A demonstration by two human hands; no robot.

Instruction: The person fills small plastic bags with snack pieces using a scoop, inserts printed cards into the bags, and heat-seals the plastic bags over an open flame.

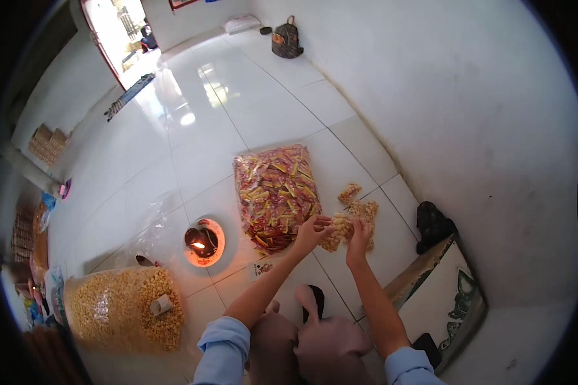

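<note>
Small clear packets of yellowish puffed snack pieces lie on the tiles in front of me, and one snack packet (340, 226) is held up between my hands. My right hand (359, 239) grips its right side with curled fingers. From the left, the fingertips of my left hand (313, 232) pinch at its left edge; the exact contact is too small to make out. More filled packets (366, 209) rest just beyond and beneath my hands, with a single packet (349, 193) a little farther off. Beside my left hand lies a large clear bag of red and yellow sachets (276, 192).
A small flame burns in a dark pot (199, 240) on an orange-rimmed plate (218, 251). At left lies a big open bag of loose snacks (109, 301) with a white scoop-like piece (161, 305). A low board (430, 308) and black bag (434, 226) stand at right.
</note>
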